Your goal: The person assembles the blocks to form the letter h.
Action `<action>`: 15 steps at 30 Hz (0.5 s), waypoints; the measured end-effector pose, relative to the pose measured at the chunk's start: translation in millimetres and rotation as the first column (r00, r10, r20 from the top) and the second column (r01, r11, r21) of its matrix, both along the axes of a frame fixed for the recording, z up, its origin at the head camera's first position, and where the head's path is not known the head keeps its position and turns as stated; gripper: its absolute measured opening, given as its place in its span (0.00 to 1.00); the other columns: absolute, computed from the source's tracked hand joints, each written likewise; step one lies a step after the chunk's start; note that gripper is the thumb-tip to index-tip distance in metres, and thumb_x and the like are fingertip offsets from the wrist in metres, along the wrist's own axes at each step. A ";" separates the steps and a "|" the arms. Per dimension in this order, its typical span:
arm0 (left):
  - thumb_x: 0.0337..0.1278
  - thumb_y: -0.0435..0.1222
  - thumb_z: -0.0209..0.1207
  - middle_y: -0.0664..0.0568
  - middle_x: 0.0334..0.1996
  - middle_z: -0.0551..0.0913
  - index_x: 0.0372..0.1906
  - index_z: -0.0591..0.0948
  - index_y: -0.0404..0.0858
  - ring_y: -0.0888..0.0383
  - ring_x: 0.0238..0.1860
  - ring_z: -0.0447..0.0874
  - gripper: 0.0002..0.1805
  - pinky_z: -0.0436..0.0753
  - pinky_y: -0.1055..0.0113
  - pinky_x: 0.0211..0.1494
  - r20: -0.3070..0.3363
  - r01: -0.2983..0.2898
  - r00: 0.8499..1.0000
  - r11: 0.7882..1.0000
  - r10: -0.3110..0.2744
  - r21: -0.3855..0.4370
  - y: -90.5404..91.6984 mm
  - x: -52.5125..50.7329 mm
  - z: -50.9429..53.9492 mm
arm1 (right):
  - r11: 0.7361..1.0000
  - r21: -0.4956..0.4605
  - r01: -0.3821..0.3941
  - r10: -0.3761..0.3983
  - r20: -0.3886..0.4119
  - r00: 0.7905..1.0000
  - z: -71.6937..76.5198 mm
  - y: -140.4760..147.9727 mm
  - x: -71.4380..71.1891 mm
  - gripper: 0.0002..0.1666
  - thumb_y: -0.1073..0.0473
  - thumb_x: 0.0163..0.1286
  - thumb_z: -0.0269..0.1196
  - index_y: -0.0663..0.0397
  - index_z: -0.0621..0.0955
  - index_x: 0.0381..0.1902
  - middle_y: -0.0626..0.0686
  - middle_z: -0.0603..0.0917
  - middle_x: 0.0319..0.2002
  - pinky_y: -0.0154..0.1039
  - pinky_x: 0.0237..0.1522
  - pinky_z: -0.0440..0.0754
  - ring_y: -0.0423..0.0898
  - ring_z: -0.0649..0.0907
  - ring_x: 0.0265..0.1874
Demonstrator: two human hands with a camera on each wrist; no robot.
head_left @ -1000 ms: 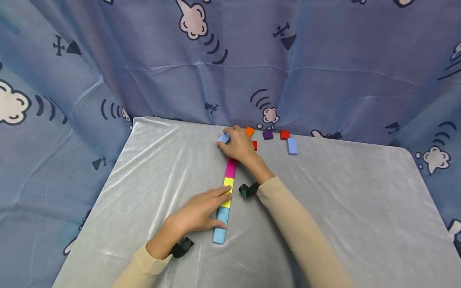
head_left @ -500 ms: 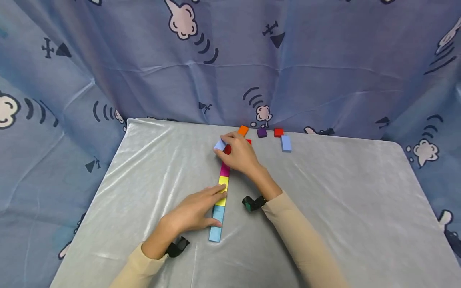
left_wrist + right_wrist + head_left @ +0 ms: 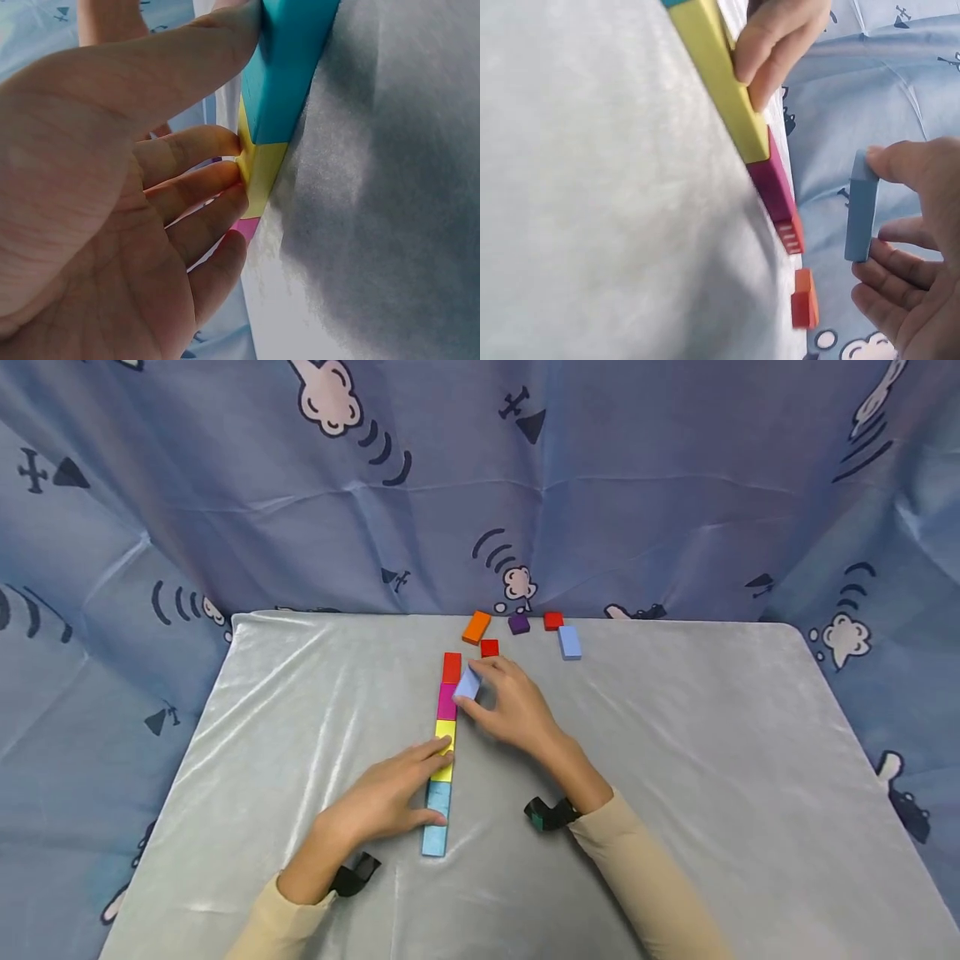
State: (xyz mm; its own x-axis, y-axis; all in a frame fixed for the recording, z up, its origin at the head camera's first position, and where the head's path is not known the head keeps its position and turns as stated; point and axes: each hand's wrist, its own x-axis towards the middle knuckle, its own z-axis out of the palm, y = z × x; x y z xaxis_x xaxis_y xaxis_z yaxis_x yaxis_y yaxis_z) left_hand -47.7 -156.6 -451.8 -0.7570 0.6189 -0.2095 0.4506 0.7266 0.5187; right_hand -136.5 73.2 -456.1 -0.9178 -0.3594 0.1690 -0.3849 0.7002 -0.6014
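My right hand (image 3: 517, 710) pinches a periwinkle-blue block (image 3: 468, 683) between thumb and fingertips. The block is tilted and held up, just right of a straight row of blocks. From near to far the row runs light blue (image 3: 435, 840), yellow (image 3: 446, 728), magenta (image 3: 447, 703) and red (image 3: 452, 668). My left hand (image 3: 378, 797) lies along the row's left side. Its extended fingers touch the yellow part and its thumb rests on the light blue part. In the right wrist view the periwinkle-blue block (image 3: 861, 214) is gripped by its ends.
Behind the right hand sits a small red block (image 3: 490, 647). Farther back are an orange block (image 3: 476, 627), a purple block (image 3: 518, 623), another red block (image 3: 553, 621) and a second periwinkle-blue block (image 3: 570, 643). A patterned curtain (image 3: 420, 527) hangs behind the cloth-covered table (image 3: 675, 735).
My right hand has carried the periwinkle-blue block nearer and from the left of the row's far end across to its right side. My left hand stays on the row. The head view has shifted.
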 end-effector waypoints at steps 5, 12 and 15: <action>0.57 0.47 0.77 0.45 0.83 0.65 0.78 0.72 0.37 0.43 0.82 0.66 0.46 0.74 0.45 0.79 0.003 -0.020 1.000 1.000 0.021 -0.008 -4.6 -0.4 1.1 | 1.000 -0.006 -0.019 0.018 -0.009 1.000 -4.7 7.0 12.5 0.35 0.50 0.69 0.74 0.61 0.81 0.69 0.59 0.83 0.65 0.53 0.72 0.81 0.56 0.82 0.66; 0.57 0.47 0.77 0.44 0.82 0.66 0.77 0.72 0.36 0.42 0.81 0.67 0.46 0.74 0.44 0.79 -0.009 -0.005 1.000 1.000 0.005 0.007 -2.1 0.3 1.6 | 0.999 0.026 -0.031 0.031 0.019 0.999 -9.9 24.1 36.0 0.34 0.49 0.69 0.75 0.60 0.82 0.67 0.57 0.84 0.64 0.53 0.71 0.82 0.55 0.83 0.65; 0.58 0.47 0.77 0.44 0.82 0.66 0.77 0.72 0.36 0.41 0.81 0.67 0.45 0.73 0.44 0.80 -0.006 0.003 1.000 1.000 -0.003 0.014 0.4 0.9 1.4 | 0.998 0.038 -0.041 0.040 0.041 0.998 -11.0 32.4 48.3 0.35 0.48 0.68 0.75 0.60 0.82 0.67 0.56 0.84 0.64 0.53 0.71 0.82 0.54 0.83 0.66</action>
State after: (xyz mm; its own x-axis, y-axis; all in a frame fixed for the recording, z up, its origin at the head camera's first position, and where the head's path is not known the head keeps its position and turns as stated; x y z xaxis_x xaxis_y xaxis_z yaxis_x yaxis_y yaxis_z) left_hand -46.8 -156.2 -450.4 -0.7564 0.6241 -0.1958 0.4560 0.7178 0.5262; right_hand -88.1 105.5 -467.1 -0.9080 -0.4020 0.1178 -0.3897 0.7075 -0.5895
